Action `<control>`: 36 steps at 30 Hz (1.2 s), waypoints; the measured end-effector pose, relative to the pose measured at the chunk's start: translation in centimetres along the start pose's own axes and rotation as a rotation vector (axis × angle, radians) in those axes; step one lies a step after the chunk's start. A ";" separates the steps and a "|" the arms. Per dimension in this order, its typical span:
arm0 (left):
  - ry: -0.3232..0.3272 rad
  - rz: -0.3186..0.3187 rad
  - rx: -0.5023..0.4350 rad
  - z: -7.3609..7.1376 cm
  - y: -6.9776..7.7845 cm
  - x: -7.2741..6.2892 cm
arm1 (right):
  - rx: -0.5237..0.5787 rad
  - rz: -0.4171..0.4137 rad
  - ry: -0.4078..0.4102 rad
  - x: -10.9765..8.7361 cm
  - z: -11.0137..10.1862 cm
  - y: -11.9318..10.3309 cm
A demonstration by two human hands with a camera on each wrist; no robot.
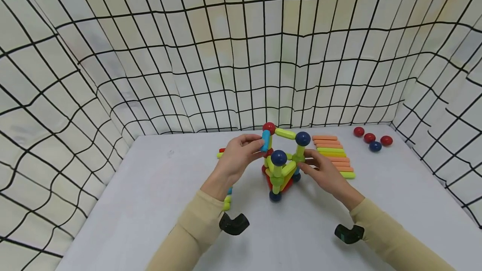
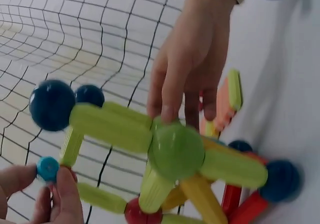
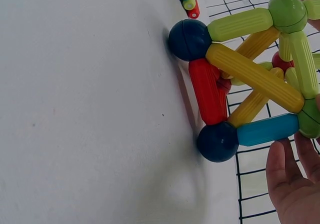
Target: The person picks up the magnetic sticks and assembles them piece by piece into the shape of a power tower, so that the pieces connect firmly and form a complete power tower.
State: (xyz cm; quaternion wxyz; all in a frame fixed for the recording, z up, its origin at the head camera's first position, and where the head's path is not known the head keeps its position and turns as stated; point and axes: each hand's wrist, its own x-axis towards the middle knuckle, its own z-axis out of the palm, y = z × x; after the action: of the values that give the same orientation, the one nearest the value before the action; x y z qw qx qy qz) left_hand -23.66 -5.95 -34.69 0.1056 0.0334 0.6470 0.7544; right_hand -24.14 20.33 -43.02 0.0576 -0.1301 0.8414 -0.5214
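My left hand [image 1: 235, 156] pinches a short blue building stick [image 1: 265, 140] between thumb and fingers, up close to the top red ball [image 1: 269, 127]. In the left wrist view that blue stick [image 2: 48, 169] shows end-on at the fingertips. A stick-and-ball frame [image 1: 277, 181] stands on the table, with green, yellow, red and blue sticks joined by balls. Two dark blue balls top its near and right posts. My right hand [image 1: 324, 171] holds the frame by a green ball [image 1: 298, 157] on its right side; the right wrist view has the fingertips on that ball [image 3: 310, 118].
Orange, yellow and green sticks [image 1: 335, 142] lie in a row right of the frame. Farther right are red balls [image 1: 369, 138] and a blue ball [image 1: 375, 146]. More sticks [image 1: 226, 206] lie at left, partly hidden by the left arm. Black netting [image 1: 244, 53] rises behind the white table [image 1: 150, 170].
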 end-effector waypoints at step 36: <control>0.040 -0.109 0.010 2.6 0.8 0.7 | 0.001 -0.008 0.002 0.0 0.0 -0.2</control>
State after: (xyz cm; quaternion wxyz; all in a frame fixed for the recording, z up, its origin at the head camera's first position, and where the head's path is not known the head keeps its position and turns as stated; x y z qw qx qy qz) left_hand -23.94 -3.39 -33.55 0.1332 -0.0165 0.6537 0.7447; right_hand -24.12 20.27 -42.81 0.0547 -0.1328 0.8405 -0.5224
